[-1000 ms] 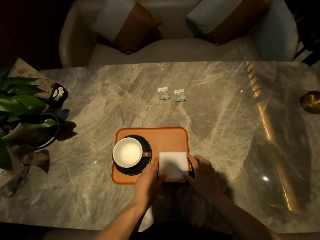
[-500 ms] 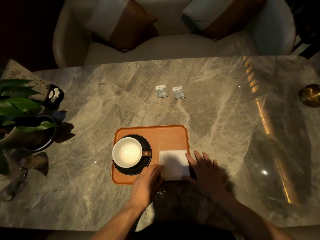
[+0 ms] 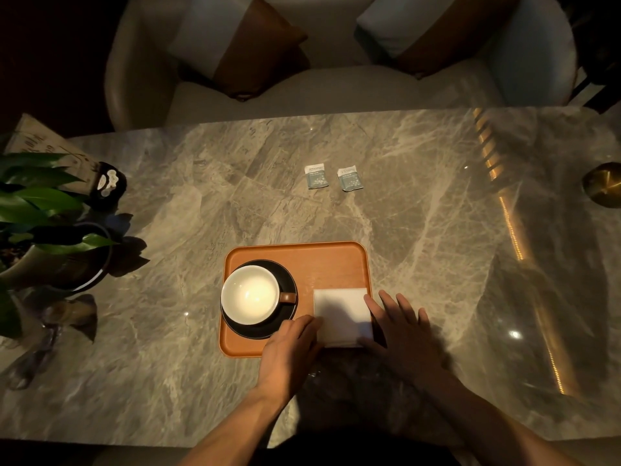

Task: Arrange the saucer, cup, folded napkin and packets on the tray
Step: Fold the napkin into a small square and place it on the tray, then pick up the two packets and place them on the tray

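A: What's biggest here?
B: The grey marble desk (image 3: 420, 264), with a pale armchair (image 3: 336, 85) and two cushions beyond its far edge. A potted plant (image 3: 43, 230) stands at the left end, a brass object (image 3: 605, 188) at the right edge.

A: And on it?
B: An orange tray (image 3: 322, 260) near the front edge. A black saucer (image 3: 289, 280) sits in its left half with the white cup (image 3: 250, 295) on it, handle pointing right.

A: The hands?
B: The left hand (image 3: 290, 348) lies over the tray's front rim, its grip released, fingertips touching the napkin's left edge. The right hand (image 3: 403, 331) is flat, fingers spread, touching the right edge.

A: The napkin itself?
B: The folded napkin (image 3: 341, 314) lies in the tray's front right corner.

A: Packets?
B: Two packets (image 3: 316, 176) lie side by side on the desk, well beyond the tray.
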Action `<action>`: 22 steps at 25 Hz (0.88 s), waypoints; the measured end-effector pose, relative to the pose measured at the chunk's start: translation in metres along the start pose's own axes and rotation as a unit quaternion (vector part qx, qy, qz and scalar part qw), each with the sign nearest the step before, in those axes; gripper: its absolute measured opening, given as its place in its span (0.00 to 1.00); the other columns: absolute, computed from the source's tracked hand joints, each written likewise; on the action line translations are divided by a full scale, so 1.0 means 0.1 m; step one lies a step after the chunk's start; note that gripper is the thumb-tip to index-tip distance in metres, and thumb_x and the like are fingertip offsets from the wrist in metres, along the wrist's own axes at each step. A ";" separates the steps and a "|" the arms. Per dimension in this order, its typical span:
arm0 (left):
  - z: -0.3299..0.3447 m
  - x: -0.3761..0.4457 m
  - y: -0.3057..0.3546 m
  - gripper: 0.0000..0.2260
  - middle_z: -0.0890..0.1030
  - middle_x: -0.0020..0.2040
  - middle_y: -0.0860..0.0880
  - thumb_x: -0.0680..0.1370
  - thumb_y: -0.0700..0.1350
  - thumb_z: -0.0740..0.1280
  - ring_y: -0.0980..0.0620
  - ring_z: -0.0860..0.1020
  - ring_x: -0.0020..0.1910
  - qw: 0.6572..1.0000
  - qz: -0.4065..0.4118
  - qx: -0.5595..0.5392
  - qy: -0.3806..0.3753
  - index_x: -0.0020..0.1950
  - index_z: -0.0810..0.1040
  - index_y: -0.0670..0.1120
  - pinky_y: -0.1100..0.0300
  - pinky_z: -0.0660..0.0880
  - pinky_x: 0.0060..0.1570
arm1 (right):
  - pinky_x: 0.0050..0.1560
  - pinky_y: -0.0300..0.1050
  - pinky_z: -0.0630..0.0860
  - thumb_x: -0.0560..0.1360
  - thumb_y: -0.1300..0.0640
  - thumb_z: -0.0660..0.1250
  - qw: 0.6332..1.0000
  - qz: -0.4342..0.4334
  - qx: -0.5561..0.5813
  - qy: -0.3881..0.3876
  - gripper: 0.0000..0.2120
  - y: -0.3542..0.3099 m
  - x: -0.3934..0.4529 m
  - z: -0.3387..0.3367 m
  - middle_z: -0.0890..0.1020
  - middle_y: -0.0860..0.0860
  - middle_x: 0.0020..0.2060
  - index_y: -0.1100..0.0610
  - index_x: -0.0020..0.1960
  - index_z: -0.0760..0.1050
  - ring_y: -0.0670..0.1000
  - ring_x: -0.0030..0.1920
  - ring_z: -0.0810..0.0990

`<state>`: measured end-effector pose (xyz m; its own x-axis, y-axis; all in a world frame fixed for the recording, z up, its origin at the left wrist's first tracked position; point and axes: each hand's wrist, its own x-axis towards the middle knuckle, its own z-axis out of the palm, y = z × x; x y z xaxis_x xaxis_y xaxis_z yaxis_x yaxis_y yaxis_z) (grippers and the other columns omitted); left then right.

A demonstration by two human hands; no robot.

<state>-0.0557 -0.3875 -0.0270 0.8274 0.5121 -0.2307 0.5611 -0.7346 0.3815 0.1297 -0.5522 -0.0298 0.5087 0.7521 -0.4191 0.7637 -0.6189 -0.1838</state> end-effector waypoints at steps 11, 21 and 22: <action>-0.18 0.02 0.04 0.18 0.73 0.65 0.60 0.80 0.56 0.60 0.55 0.73 0.58 0.998 0.015 -0.022 -0.059 0.70 0.68 0.58 0.55 0.78 0.51 | 0.71 0.64 0.58 0.69 0.23 0.49 0.999 0.011 0.008 -0.033 0.42 -0.02 0.06 -0.10 0.58 0.48 0.78 0.41 0.78 0.49 0.56 0.77 0.55; -1.14 0.47 0.07 0.13 0.80 0.54 0.59 0.76 0.59 0.63 0.58 0.78 0.52 0.993 0.075 -0.037 -0.079 0.59 0.76 0.59 0.57 0.77 0.50 | 0.65 0.50 0.66 0.74 0.34 0.56 0.996 -0.041 0.076 -0.020 0.26 0.00 0.39 -0.72 0.75 0.45 0.66 0.45 0.67 0.71 0.49 0.65 0.71; -1.29 0.57 0.05 0.14 0.80 0.55 0.58 0.76 0.59 0.62 0.58 0.78 0.52 0.993 0.079 -0.045 -0.079 0.59 0.77 0.58 0.56 0.76 0.51 | 0.63 0.49 0.68 0.73 0.34 0.54 0.996 -0.043 0.071 -0.019 0.26 0.00 0.45 -0.80 0.77 0.45 0.64 0.45 0.66 0.72 0.49 0.63 0.73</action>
<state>-0.0091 -0.3043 0.0769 0.9028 0.3117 -0.2962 0.4247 -0.7541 0.5010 0.1844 -0.5000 0.0228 0.4261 0.7966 -0.4289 0.7386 -0.5800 -0.3435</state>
